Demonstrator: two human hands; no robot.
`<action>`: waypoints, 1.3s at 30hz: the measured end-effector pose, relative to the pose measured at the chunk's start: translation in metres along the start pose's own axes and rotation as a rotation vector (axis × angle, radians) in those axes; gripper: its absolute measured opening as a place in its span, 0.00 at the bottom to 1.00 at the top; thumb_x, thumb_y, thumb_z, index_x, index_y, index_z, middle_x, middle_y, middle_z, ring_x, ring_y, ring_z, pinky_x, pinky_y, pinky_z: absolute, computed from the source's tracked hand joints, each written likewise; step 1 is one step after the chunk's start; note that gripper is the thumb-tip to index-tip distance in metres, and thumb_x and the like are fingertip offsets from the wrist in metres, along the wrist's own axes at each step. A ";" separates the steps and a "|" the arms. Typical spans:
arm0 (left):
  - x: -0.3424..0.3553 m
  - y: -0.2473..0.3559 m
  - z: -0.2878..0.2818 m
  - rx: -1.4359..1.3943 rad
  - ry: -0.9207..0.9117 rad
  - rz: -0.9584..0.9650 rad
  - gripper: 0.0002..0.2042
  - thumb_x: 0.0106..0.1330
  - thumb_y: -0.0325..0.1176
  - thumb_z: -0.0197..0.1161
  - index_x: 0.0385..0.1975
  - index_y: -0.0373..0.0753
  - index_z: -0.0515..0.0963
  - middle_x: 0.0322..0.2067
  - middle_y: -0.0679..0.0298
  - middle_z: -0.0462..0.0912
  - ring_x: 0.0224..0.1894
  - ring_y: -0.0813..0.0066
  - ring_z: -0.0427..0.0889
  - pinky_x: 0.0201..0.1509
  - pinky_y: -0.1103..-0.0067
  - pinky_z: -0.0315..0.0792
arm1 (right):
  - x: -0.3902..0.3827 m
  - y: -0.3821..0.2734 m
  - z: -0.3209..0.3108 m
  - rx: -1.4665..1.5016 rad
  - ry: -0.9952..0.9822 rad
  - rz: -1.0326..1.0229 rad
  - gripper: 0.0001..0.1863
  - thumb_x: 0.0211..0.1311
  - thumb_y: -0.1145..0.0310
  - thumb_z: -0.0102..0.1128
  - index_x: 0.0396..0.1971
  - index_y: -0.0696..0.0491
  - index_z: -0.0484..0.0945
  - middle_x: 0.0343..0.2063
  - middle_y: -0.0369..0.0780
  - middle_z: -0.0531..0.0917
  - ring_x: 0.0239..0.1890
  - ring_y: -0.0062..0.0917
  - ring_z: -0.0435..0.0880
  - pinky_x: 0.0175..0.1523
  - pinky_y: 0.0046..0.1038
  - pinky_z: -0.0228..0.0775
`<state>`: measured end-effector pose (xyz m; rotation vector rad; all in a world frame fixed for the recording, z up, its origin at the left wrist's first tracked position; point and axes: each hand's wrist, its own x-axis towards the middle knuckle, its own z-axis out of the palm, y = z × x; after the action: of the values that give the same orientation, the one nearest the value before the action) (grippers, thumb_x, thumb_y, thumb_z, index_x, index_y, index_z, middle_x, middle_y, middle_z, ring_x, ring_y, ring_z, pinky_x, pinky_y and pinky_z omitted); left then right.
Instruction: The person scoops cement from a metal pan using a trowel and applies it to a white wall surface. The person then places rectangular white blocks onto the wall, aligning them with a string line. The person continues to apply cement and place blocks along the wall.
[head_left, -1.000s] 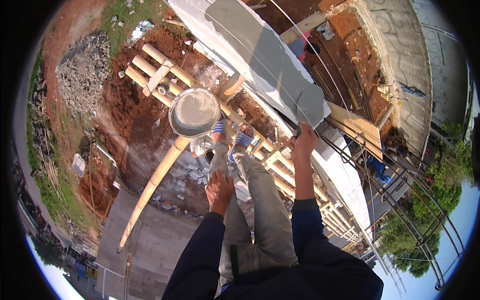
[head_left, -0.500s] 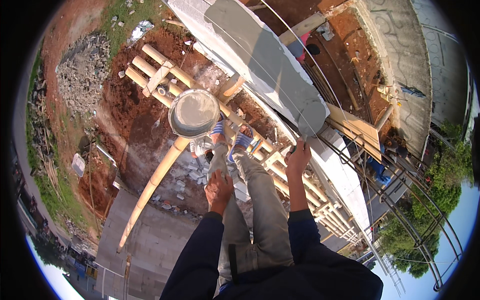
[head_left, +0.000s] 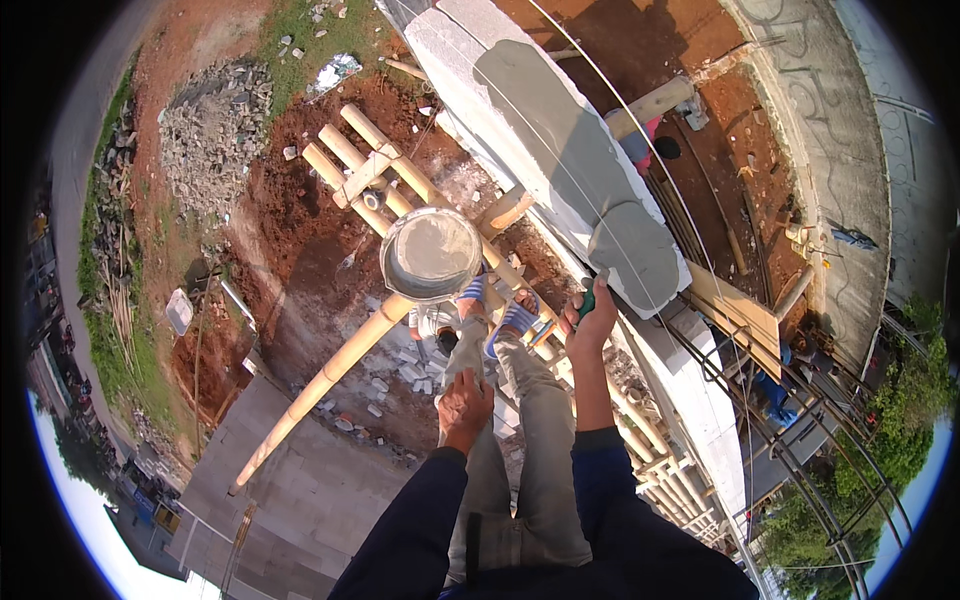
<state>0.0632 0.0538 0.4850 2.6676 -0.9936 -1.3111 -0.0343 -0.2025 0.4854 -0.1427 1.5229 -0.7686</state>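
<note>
My right hand is closed around the green handle of a trowel, beside the top of a white block wall. Its blade is hard to tell from the grey mortar spread in a long band along the wall top. The band has a rounded patch at its near end. My left hand is at my left knee, holding nothing, its fingers loosely bent and apart. Beyond it, a round bucket of wet mortar sits on the bamboo scaffold by my sandalled feet.
Bamboo poles form the scaffold high above red soil. A thin string runs along the wall. Steel bars stick out at the right, near a wooden board. Below my feet, a person is partly hidden among broken blocks.
The view has shifted, so the scene sits further right and lower. My right hand has turned, showing the green trowel handle, and the mortar patch at the near end looks wider and longer.
</note>
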 end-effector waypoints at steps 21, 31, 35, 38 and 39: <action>-0.002 -0.002 -0.003 -0.013 0.063 0.060 0.13 0.71 0.43 0.63 0.42 0.39 0.75 0.40 0.51 0.84 0.43 0.46 0.88 0.45 0.53 0.83 | 0.103 0.050 0.200 -0.451 -0.136 -0.447 0.18 0.81 0.54 0.58 0.36 0.54 0.71 0.19 0.35 0.72 0.14 0.24 0.69 0.15 0.31 0.58; 0.002 -0.009 -0.001 -0.042 0.055 0.058 0.16 0.71 0.42 0.62 0.50 0.38 0.77 0.43 0.50 0.85 0.44 0.46 0.88 0.47 0.53 0.83 | -0.016 0.000 -0.002 -0.257 0.185 -0.133 0.15 0.80 0.53 0.58 0.38 0.50 0.73 0.18 0.35 0.72 0.12 0.21 0.67 0.14 0.30 0.55; 0.002 -0.006 -0.001 -0.046 0.042 0.033 0.17 0.70 0.42 0.63 0.51 0.38 0.77 0.43 0.51 0.85 0.43 0.46 0.88 0.47 0.53 0.83 | -0.009 0.000 -0.065 -0.187 0.294 -0.176 0.15 0.79 0.53 0.57 0.39 0.50 0.73 0.18 0.34 0.71 0.14 0.22 0.68 0.18 0.31 0.56; 0.002 -0.007 -0.001 -0.028 0.044 0.032 0.17 0.70 0.42 0.63 0.51 0.38 0.77 0.43 0.50 0.85 0.43 0.46 0.88 0.46 0.54 0.83 | -0.006 -0.002 -0.066 -0.011 0.269 -0.091 0.17 0.79 0.51 0.57 0.39 0.50 0.73 0.18 0.33 0.71 0.14 0.22 0.68 0.19 0.31 0.56; 0.002 -0.006 -0.001 -0.035 0.047 0.040 0.17 0.70 0.42 0.63 0.51 0.38 0.77 0.43 0.50 0.85 0.43 0.46 0.88 0.46 0.54 0.84 | -0.006 -0.003 -0.053 0.053 0.220 -0.065 0.17 0.78 0.50 0.57 0.39 0.49 0.73 0.19 0.33 0.71 0.14 0.22 0.67 0.19 0.31 0.56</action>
<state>0.0680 0.0577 0.4821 2.6256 -1.0037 -1.2406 -0.0834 -0.1817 0.4875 -0.0699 1.7102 -0.8982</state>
